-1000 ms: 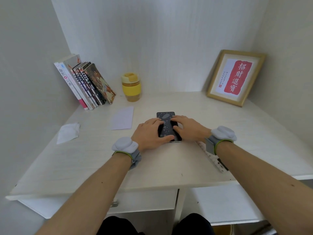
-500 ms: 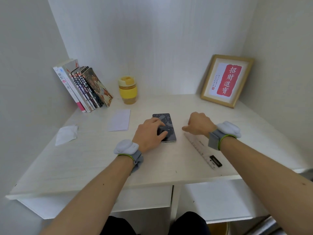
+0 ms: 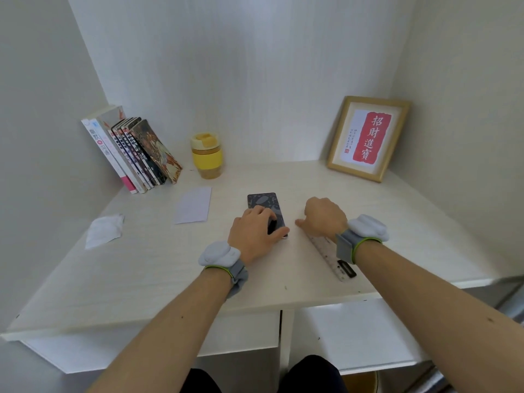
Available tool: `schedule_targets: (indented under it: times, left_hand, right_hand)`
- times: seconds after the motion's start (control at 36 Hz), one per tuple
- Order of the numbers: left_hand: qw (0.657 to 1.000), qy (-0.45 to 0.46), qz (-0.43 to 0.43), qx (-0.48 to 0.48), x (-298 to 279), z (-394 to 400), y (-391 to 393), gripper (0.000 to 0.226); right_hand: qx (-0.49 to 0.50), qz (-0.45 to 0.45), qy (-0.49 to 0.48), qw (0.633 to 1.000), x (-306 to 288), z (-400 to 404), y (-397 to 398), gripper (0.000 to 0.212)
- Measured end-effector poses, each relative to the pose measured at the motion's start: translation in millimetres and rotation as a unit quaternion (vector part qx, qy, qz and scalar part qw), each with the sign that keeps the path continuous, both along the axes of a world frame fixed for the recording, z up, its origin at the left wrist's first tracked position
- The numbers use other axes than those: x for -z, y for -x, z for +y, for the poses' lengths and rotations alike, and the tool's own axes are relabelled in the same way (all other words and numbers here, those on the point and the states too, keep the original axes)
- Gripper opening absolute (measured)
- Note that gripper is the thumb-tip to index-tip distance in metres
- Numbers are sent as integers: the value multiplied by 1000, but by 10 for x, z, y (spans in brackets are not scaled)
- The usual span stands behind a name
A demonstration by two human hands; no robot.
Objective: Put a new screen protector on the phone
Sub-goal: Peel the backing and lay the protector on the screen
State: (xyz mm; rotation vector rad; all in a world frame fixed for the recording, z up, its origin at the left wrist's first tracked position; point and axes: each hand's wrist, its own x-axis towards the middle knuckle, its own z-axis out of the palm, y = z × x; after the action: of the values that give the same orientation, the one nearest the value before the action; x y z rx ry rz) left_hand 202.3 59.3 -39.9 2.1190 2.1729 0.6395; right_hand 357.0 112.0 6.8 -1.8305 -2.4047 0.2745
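Observation:
A dark phone [image 3: 262, 202] with a grey patterned screen lies flat near the middle of the pale desk [image 3: 141, 268]. My left hand [image 3: 255, 234] covers its near half, fingers curled over the left side and thumb against the right edge. A little to the right, my right hand [image 3: 323, 219] sits over the far end of a clear ruler [image 3: 331, 256], fingers curled down onto it and thumb stretched left on the desk. The ruler's near end points toward the desk's front edge.
A white rectangular sheet [image 3: 194, 208] lies left of the phone, and a crumpled white wipe [image 3: 105, 229] farther left. Leaning books [image 3: 133, 154] and a yellow lidded cup [image 3: 206, 156] stand at the back, a framed red print [image 3: 368, 137] at the back right.
My right hand left the phone, moved right and came down on the ruler's far end. My left hand stayed on the phone.

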Motion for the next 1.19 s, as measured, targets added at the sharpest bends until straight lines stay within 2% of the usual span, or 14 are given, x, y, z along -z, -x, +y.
schedule_targets:
  times: [0.08, 0.19, 0.33, 0.44, 0.61, 0.94, 1.06, 1.14, 1.19]
  left_hand:
    - [999, -13, -38, -12, 28, -6, 44, 56]
    - [997, -7, -51, -62, 40, 0, 104, 66]
    - [993, 10, -64, -96, 2, 33, 169, 46]
    - [995, 25, -51, -81, -21, 46, 211, 33]
    - [995, 33, -81, -58, 12, 72, 279, 28]
    - [993, 46, -105, -34, -3, 81, 327, 26]
    - [993, 50, -105, -38, -3, 60, 302, 31]
    - [995, 43, -88, -35, 27, 62, 290, 26]
    - [996, 40, -70, -36, 33, 52, 275, 24]
  right_hand:
    - [-23, 52, -40, 998, 49, 22, 92, 35]
    - [-36, 106, -17, 994, 83, 65, 198, 34]
    - [-14, 157, 23, 987, 103, 115, 268, 33]
    - [4, 197, 38, 980, 116, 158, 323, 22]
    - [46, 229, 54, 971, 117, 193, 391, 20]
    - [32, 233, 42, 971, 157, 210, 417, 22]
    - [5, 206, 25, 978, 175, 201, 397, 33]
    - [-30, 174, 8, 984, 192, 185, 372, 45]
    - [-61, 142, -12, 988, 223, 182, 373, 38]
